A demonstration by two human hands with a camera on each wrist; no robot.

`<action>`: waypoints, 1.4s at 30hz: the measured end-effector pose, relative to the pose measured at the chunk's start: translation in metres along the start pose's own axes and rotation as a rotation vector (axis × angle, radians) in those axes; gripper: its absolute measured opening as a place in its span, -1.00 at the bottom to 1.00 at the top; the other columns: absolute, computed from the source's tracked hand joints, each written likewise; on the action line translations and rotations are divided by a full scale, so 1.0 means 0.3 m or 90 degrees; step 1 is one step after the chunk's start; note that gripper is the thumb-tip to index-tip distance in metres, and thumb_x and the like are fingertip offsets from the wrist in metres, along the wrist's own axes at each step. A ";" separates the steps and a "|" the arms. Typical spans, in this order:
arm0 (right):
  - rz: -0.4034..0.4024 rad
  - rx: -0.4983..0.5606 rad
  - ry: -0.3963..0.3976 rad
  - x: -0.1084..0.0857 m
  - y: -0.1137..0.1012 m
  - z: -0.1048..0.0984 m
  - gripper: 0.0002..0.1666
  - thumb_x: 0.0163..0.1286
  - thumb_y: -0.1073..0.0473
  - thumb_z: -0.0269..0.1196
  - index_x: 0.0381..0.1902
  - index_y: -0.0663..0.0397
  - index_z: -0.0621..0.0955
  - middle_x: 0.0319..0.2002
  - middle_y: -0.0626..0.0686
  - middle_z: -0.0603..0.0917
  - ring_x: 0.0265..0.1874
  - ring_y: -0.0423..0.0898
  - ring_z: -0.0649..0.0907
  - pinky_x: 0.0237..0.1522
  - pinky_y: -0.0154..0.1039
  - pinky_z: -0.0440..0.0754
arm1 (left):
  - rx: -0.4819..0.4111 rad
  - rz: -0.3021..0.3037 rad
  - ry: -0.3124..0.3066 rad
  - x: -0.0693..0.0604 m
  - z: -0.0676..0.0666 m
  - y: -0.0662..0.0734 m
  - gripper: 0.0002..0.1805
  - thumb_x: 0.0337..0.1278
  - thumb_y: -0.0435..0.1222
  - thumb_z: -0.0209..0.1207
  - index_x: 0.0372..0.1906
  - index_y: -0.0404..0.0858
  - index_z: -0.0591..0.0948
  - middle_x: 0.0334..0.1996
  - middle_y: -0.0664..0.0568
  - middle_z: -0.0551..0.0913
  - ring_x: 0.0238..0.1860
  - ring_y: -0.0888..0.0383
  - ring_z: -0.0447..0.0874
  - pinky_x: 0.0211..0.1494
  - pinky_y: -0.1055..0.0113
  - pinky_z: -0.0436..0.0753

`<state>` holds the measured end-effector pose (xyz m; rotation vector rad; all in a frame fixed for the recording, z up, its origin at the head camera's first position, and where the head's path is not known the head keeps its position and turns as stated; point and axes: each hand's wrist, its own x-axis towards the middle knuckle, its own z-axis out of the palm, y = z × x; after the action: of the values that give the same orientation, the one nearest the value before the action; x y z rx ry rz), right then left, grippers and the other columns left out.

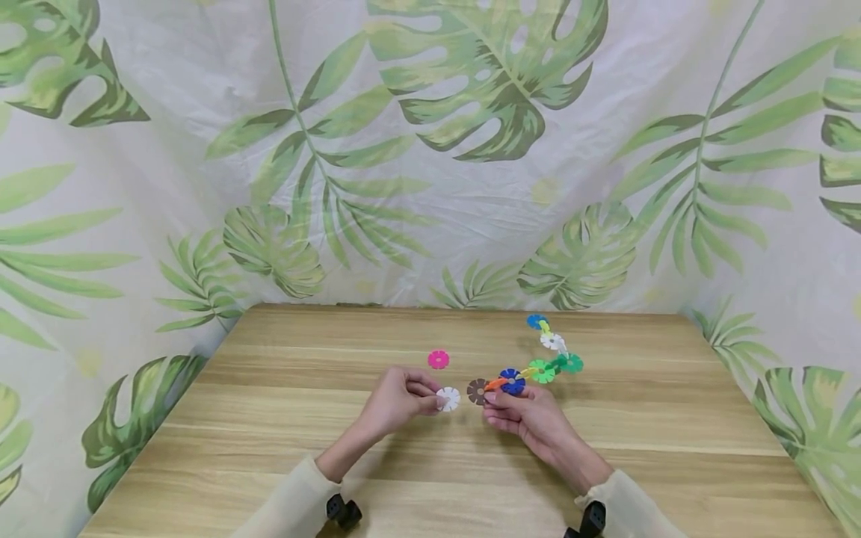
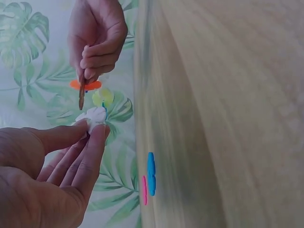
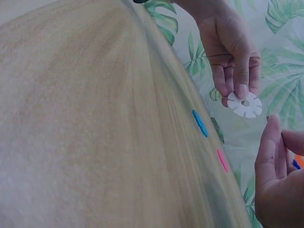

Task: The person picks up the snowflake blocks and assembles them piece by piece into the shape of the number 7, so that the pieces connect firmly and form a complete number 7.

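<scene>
A white notched plastic disc [image 1: 448, 399] is pinched between the thumb and fingers of my left hand [image 1: 397, 403]. My right hand [image 1: 541, 424] pinches the near end of a chain of interlocked discs, by the brown disc [image 1: 477, 391]. From there the chain runs through an orange disc [image 1: 496, 384] and a dark blue disc [image 1: 513, 382], then bends away past green and white ones to a blue disc [image 1: 537, 321]. A small gap separates the white disc from the brown one. In the right wrist view the white disc [image 3: 244, 105] shows its slots and centre hole.
A loose pink disc [image 1: 439, 359] lies on the wooden table [image 1: 303, 373] beyond my left hand. The left wrist view shows a loose blue disc [image 2: 151, 174] near it; in the head view I cannot make it out. Leaf-patterned cloth [image 1: 417, 224] hangs behind the table.
</scene>
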<state>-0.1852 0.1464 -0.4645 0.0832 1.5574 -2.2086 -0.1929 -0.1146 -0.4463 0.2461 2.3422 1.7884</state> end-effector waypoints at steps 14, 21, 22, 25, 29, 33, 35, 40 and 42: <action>0.004 0.000 -0.007 0.004 0.008 0.010 -0.63 0.49 0.30 0.32 0.14 0.41 0.55 -0.32 0.07 0.86 -0.29 -0.15 0.85 -0.07 -0.29 0.84 | 0.087 0.050 0.011 -0.021 0.027 0.005 -0.90 0.13 -0.42 0.47 -0.23 -0.30 0.81 -0.35 -0.11 0.87 -0.37 0.13 0.87 -0.19 0.09 0.87; 0.005 -0.001 0.004 0.004 0.003 0.008 -0.65 0.48 0.30 0.33 0.13 0.39 0.57 -0.28 0.11 0.86 -0.30 -0.14 0.85 -0.07 -0.28 0.84 | 0.098 0.075 0.027 -0.028 0.038 0.011 -0.90 0.13 -0.43 0.47 -0.24 -0.31 0.81 -0.34 -0.13 0.86 -0.37 0.14 0.86 -0.30 0.35 0.82; 0.005 -0.001 0.005 0.004 0.003 0.008 -0.65 0.47 0.30 0.33 0.12 0.38 0.58 -0.28 0.11 0.86 -0.30 -0.14 0.85 -0.07 -0.28 0.84 | 0.094 0.076 0.028 -0.029 0.040 0.011 -0.90 0.13 -0.43 0.47 -0.24 -0.33 0.80 -0.34 -0.14 0.86 -0.37 0.13 0.87 -0.30 0.38 0.81; 0.005 0.000 0.003 0.001 0.003 0.008 -0.68 0.47 0.30 0.34 0.10 0.36 0.60 -0.27 0.12 0.86 -0.30 -0.14 0.85 -0.08 -0.28 0.84 | 0.088 0.078 0.032 -0.030 0.046 0.015 -0.88 0.11 -0.43 0.48 -0.24 -0.34 0.80 -0.34 -0.16 0.86 -0.36 0.11 0.87 -0.30 0.41 0.80; 0.010 0.002 -0.007 -0.005 0.003 0.008 -0.73 0.47 0.30 0.34 0.05 0.33 0.63 -0.30 0.10 0.86 -0.30 -0.14 0.85 -0.09 -0.29 0.84 | 0.095 0.090 0.036 -0.033 0.054 0.019 -0.88 0.10 -0.43 0.49 -0.25 -0.34 0.79 -0.33 -0.16 0.86 -0.34 0.12 0.86 -0.28 0.43 0.80; 0.013 -0.002 -0.016 -0.009 0.006 0.009 -0.75 0.49 0.29 0.33 0.04 0.34 0.64 -0.30 0.08 0.86 -0.29 -0.14 0.85 -0.10 -0.29 0.84 | 0.124 0.106 0.042 -0.034 0.062 0.022 -0.90 0.12 -0.42 0.48 -0.26 -0.32 0.79 -0.34 -0.12 0.86 -0.34 0.17 0.85 -0.28 0.45 0.80; 0.012 -0.006 -0.016 -0.008 0.009 0.010 -0.74 0.49 0.30 0.32 0.05 0.36 0.64 -0.30 0.08 0.86 -0.29 -0.14 0.85 -0.10 -0.29 0.84 | 0.147 0.115 0.046 -0.034 0.066 0.022 -0.91 0.13 -0.41 0.48 -0.27 -0.29 0.80 -0.34 -0.09 0.86 -0.34 0.20 0.84 -0.28 0.47 0.79; 0.007 -0.008 -0.021 -0.006 0.013 0.013 -0.68 0.51 0.32 0.28 0.11 0.45 0.60 -0.28 0.10 0.87 -0.27 -0.11 0.87 -0.07 -0.25 0.84 | 0.202 0.146 0.055 -0.040 0.075 0.029 -0.94 0.14 -0.42 0.48 -0.29 -0.25 0.82 -0.37 -0.05 0.86 -0.38 0.27 0.81 -0.31 0.52 0.76; 0.004 -0.006 -0.024 -0.005 0.014 0.013 -0.66 0.51 0.33 0.28 0.12 0.47 0.58 -0.27 0.11 0.87 -0.27 -0.10 0.87 -0.05 -0.24 0.84 | 0.211 0.154 0.056 -0.043 0.078 0.033 -0.95 0.14 -0.44 0.47 -0.31 -0.26 0.82 -0.39 -0.04 0.86 -0.41 0.28 0.80 -0.33 0.53 0.75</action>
<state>-0.1814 0.1420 -0.4662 0.0438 1.5449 -2.1857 -0.1745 -0.0933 -0.4421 0.5277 2.7709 1.5178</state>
